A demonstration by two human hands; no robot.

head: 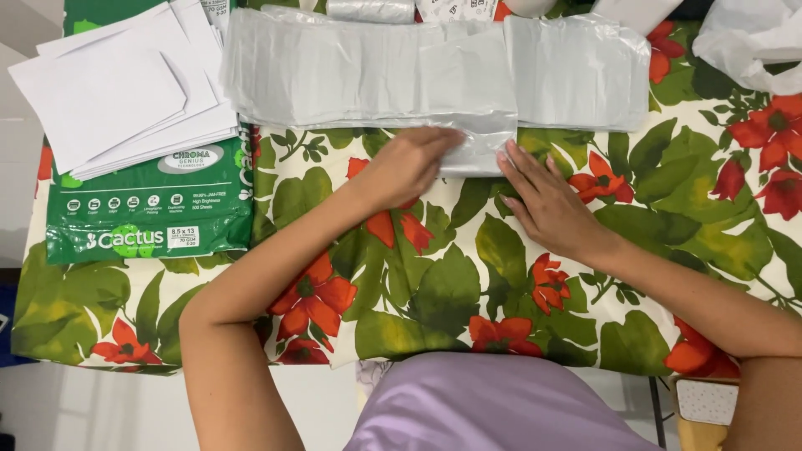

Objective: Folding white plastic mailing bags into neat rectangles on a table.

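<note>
- Left hand (407,165): lay fingers-down on the near edge of a folded grey plastic bag (480,150); fingertips hidden under the knuckles, so a pinch could not be told.
- Right hand (547,200): open and flat, fingertips touching the same fold.
- Plastic bag: at the far middle of the flowered tabletop (451,276), against a wide stack of grey bags (368,71).
- White paper sheets (117,88): on a green paper ream (150,200), far left.
- Roll (370,10): cut off by the top edge.

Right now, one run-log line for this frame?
left hand: pressing folded grey plastic bag | right hand: flat beside fold | paper stack: left, untouched | surface: floral tablecloth
</note>
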